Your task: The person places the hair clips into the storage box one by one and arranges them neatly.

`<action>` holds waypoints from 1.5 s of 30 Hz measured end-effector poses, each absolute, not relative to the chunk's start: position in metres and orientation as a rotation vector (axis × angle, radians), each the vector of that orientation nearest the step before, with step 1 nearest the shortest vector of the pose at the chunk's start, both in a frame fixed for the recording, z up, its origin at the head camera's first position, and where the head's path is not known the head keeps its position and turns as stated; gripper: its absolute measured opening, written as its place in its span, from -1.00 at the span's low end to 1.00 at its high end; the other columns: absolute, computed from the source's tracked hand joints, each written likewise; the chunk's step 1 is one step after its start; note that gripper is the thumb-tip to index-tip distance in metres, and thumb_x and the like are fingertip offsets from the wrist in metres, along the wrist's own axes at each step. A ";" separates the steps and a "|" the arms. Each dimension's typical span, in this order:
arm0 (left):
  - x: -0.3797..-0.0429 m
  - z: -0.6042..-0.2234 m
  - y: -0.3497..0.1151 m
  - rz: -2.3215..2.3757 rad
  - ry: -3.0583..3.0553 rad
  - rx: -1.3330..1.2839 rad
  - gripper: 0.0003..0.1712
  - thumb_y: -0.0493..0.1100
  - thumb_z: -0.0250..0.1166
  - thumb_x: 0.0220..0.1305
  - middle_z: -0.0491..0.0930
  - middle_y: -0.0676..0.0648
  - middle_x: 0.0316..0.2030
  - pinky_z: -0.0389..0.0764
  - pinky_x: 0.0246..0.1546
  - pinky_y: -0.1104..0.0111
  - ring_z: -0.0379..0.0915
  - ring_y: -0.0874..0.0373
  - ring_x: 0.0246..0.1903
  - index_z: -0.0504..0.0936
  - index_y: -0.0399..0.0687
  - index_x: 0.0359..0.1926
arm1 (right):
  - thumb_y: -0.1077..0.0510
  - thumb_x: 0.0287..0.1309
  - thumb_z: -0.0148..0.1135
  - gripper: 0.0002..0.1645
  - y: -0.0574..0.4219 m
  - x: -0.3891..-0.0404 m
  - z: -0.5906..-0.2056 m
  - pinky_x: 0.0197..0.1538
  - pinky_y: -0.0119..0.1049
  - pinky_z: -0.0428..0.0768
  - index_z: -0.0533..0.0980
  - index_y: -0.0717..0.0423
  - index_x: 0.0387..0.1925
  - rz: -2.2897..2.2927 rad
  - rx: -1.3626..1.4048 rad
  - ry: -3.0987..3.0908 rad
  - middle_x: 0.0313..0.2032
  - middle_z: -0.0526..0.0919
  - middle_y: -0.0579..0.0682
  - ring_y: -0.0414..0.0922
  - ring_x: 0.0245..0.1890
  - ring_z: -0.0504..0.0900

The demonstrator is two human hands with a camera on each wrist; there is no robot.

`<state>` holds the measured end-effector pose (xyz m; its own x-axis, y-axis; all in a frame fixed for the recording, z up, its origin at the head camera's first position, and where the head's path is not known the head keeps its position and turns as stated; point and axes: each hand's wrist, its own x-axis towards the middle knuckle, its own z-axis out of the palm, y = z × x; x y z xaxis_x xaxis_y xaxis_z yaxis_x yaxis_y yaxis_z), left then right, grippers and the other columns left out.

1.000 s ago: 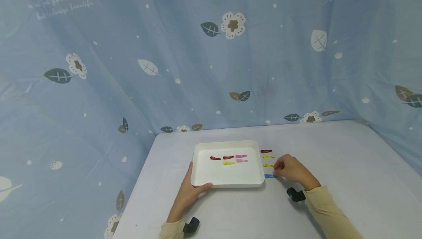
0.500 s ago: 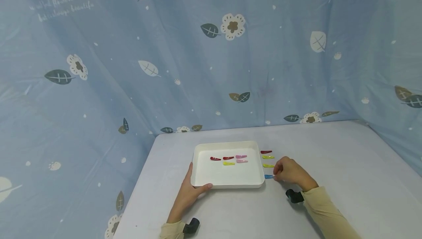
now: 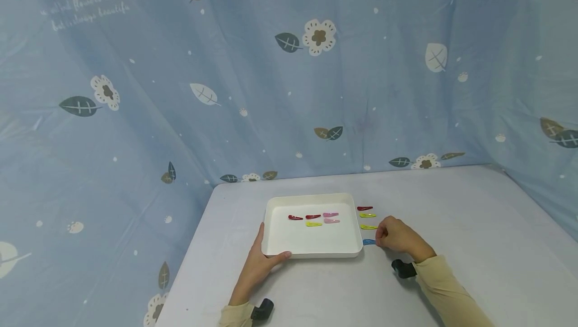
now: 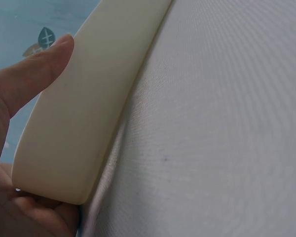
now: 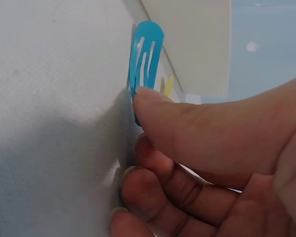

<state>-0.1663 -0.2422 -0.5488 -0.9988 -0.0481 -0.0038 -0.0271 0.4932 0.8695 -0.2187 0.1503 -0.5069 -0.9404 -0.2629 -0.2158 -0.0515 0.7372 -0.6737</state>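
A white shallow tray (image 3: 293,240) lies on the table, its left front corner gripped by my left hand (image 3: 256,266). The left wrist view shows the thumb (image 4: 54,61) against the tray's outer wall and the other fingers curled round its corner. To the right of the tray, my right hand (image 3: 401,236) pinches the narrow end of a blue snap hair clip (image 5: 149,37) between thumb and fingers. The clip's broad end points toward the tray wall. In the tray lie red hair clips (image 3: 313,216), pink hair clips (image 3: 331,220) and a yellow hair clip (image 3: 313,224).
Beyond the blue clip, along the tray's right side, sit a dark red clip (image 3: 365,208) and two yellow clips, one nearer (image 3: 368,226). A white cloth covers the table (image 3: 343,292). A patterned blue curtain (image 3: 253,131) hangs behind.
My right hand has come slightly lower and nearer, and its fingers have closed on the blue hair clip's narrow end. The left hand and the tray stay in place.
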 end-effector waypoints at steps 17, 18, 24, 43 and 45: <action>-0.166 -0.550 -0.243 -1.562 -2.694 0.065 0.51 0.15 0.66 -0.03 -0.06 -0.26 0.66 0.08 0.52 -0.35 -0.11 -0.34 0.62 -0.18 -0.15 0.67 | 0.35 0.23 0.29 -0.95 0.160 -0.223 -0.498 -0.33 -0.30 0.51 0.66 0.27 -0.31 -1.104 -0.225 2.656 -0.39 0.62 0.04 -0.07 -0.37 0.49; -0.166 -0.550 -0.243 -1.563 -2.693 0.061 0.51 0.15 0.66 -0.02 -0.06 -0.26 0.66 0.08 0.52 -0.35 -0.11 -0.34 0.62 -0.18 -0.15 0.67 | 0.36 0.24 0.29 -0.94 0.160 -0.223 -0.498 -0.33 -0.30 0.52 0.66 0.28 -0.29 -1.111 -0.229 2.656 -0.39 0.62 0.05 -0.07 -0.37 0.50; -0.165 -0.550 -0.242 -1.571 -2.689 0.066 0.51 0.15 0.66 -0.02 -0.06 -0.25 0.66 0.07 0.53 -0.35 -0.11 -0.33 0.62 -0.18 -0.13 0.67 | 0.33 0.31 0.27 -0.90 0.162 -0.224 -0.495 -0.33 -0.29 0.58 0.66 0.29 -0.20 -1.162 -0.242 2.636 -0.36 0.65 0.05 -0.10 -0.37 0.52; -0.167 -0.549 -0.243 -1.584 -2.678 0.020 0.51 0.14 0.66 -0.02 -0.06 -0.23 0.66 0.07 0.52 -0.35 -0.11 -0.32 0.63 -0.19 -0.13 0.67 | 0.32 0.35 0.27 -0.79 0.162 -0.226 -0.487 -0.20 -0.32 0.72 0.65 0.35 -0.05 -1.393 -0.235 2.484 -0.13 0.74 0.17 -0.13 -0.26 0.65; -0.166 -0.548 -0.243 -1.596 -2.668 0.017 0.50 0.13 0.66 -0.02 -0.05 -0.22 0.66 0.07 0.52 -0.35 -0.10 -0.31 0.63 -0.18 -0.11 0.67 | 0.31 0.35 0.27 -0.78 0.160 -0.225 -0.486 -0.19 -0.33 0.73 0.65 0.34 -0.04 -1.406 -0.227 2.477 -0.11 0.74 0.17 -0.13 -0.24 0.65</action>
<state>-0.1661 -0.2427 -0.5482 -0.9994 -0.0258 0.0221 0.0073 0.4729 0.8811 -0.2251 0.1601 -0.4856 -0.9474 -0.2730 -0.1671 0.0035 0.5132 -0.8583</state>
